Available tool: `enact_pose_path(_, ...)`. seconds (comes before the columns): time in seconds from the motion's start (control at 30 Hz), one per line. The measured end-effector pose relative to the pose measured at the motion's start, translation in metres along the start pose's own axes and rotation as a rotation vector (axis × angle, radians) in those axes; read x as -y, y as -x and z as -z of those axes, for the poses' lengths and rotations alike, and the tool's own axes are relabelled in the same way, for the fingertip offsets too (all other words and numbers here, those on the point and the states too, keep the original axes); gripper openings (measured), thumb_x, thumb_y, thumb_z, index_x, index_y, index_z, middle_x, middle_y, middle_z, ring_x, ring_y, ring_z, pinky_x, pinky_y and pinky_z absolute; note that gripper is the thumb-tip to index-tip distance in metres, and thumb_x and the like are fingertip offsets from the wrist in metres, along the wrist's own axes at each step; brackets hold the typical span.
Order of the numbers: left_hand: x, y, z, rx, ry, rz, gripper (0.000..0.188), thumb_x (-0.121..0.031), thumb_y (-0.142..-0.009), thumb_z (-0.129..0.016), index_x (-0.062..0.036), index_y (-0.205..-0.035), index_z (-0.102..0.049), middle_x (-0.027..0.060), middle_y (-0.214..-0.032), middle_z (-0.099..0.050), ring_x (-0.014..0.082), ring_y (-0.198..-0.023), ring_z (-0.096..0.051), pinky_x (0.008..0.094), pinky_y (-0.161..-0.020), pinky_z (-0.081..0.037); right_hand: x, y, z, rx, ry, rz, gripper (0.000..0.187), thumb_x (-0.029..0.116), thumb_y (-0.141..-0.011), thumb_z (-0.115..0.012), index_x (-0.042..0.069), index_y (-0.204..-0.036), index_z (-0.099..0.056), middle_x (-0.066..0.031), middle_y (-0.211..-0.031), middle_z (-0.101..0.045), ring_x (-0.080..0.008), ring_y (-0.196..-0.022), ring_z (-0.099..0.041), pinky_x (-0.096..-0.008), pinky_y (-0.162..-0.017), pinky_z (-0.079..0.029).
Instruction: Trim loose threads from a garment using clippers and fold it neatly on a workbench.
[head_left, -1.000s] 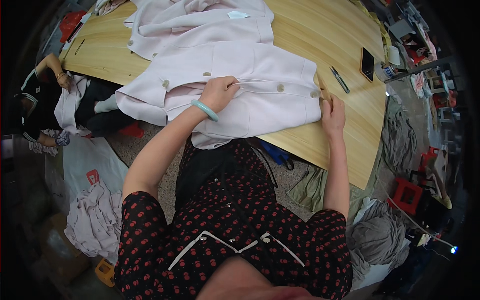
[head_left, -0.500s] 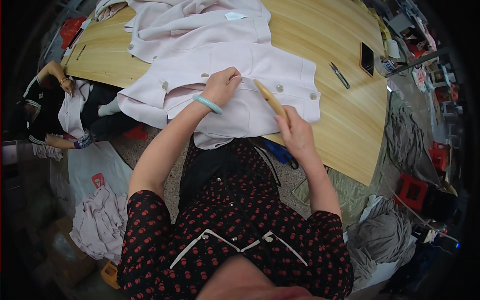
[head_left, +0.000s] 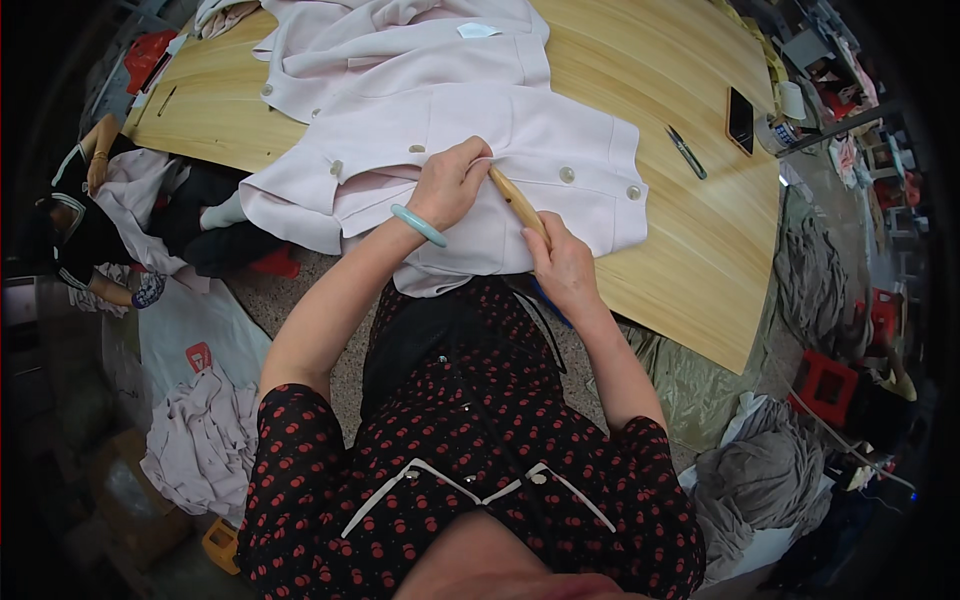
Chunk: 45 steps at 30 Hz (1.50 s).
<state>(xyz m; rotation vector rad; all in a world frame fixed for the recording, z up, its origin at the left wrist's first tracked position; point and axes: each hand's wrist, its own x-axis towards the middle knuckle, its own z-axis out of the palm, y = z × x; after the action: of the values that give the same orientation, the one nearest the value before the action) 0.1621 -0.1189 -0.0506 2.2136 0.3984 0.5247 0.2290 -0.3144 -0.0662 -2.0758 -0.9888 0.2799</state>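
Note:
A pale pink jacket [head_left: 565,125] lies across the near edge of the table, with round buttons [head_left: 567,174] along its front strip. My left hand [head_left: 448,185], with a pale green bangle on its wrist, is closed, pinching the jacket's front edge. In my closed right hand [head_left: 565,268] is a slim tool with a tapered wooden handle [head_left: 516,203]. The handle slants up and left, its far end at my left fingertips. Whatever tip it has is hidden there. Another pale pink garment [head_left: 400,45] lies just beyond, a small white label on it.
On the wooden table [head_left: 690,270], thread snips [head_left: 686,152] and a phone [head_left: 739,121] lie to the right. At the left, a co-worker [head_left: 75,215] sits with pink cloth. Grey fabric [head_left: 765,475] is heaped low right, pink garments [head_left: 203,440] low left, near a red stool [head_left: 825,388].
My right hand has moved left and slightly down, bringing the wooden-handled tool to my left fingers. My left hand has shifted slightly right. The co-worker's hands have moved.

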Motion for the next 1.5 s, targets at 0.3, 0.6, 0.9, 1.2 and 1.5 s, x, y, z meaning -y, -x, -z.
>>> enact_pose_path(0.3, -0.003, 0.019, -0.019, -0.207, -0.192, -0.237, 0.006, -0.006, -0.088, -0.054, -0.0002, -0.088, -0.055, 0.0172, -0.076, -0.057, 0.0321, -0.068, -0.059, 0.0379, -0.06, -0.045, 0.006, -0.01, -0.014, -0.125, 0.119, 0.098, 0.021, 0.019, -0.089, -0.058, 0.005, -0.104, -0.055, -0.0177, -0.08, -0.06, -0.0305, -0.072, -0.062, -0.0376, -0.061, -0.047)
enact_pose_path(0.6, 0.0, 0.02, -0.003, -0.232, -0.107, -0.118, 0.013, -0.012, -0.084, -0.055, -0.0001, -0.087, -0.053, 0.0185, -0.088, -0.061, 0.0387, -0.078, -0.059, 0.0458, -0.066, -0.046, -0.019, -0.012, -0.035, 0.143, -0.732, -0.273, 0.02, 0.02, -0.09, -0.058, 0.004, -0.102, -0.056, -0.0102, -0.068, -0.055, -0.0143, -0.061, -0.052, -0.0305, -0.057, -0.043)
enact_pose_path(0.9, 0.002, 0.025, -0.007, -0.014, -0.276, 0.009, 0.012, -0.006, -0.083, -0.052, -0.003, -0.094, -0.056, 0.0188, -0.076, -0.058, 0.0396, -0.072, -0.056, 0.0455, -0.061, -0.043, -0.018, -0.026, -0.02, -0.11, 0.014, 0.235, 0.018, 0.022, -0.093, -0.055, 0.005, -0.098, -0.058, -0.001, -0.07, -0.057, -0.0124, -0.051, -0.05, -0.0262, -0.048, -0.039)
enact_pose_path(1.2, 0.004, 0.023, 0.002, 0.03, -0.216, -0.043, 0.008, -0.009, -0.084, -0.049, -0.0019, -0.088, -0.051, 0.0189, -0.079, -0.057, 0.0394, -0.073, -0.057, 0.0465, -0.062, -0.045, 0.004, -0.024, -0.024, 0.632, -1.621, -0.616, 0.032, 0.034, -0.099, -0.04, 0.004, -0.103, -0.05, 0.0015, -0.062, -0.042, -0.0054, -0.04, -0.033, -0.0216, -0.037, -0.029)
enact_pose_path(1.5, -0.001, 0.022, 0.001, 0.033, -0.374, -0.021, 0.007, -0.008, -0.082, -0.051, -0.0018, -0.084, -0.051, 0.0187, -0.075, -0.058, 0.0378, -0.071, -0.059, 0.0465, -0.062, -0.046, -0.006, -0.034, -0.034, 0.083, -0.247, 0.015, 0.028, 0.029, -0.095, -0.05, 0.003, -0.103, -0.054, -0.003, -0.066, -0.052, -0.0127, -0.047, -0.048, -0.0274, -0.041, -0.038)
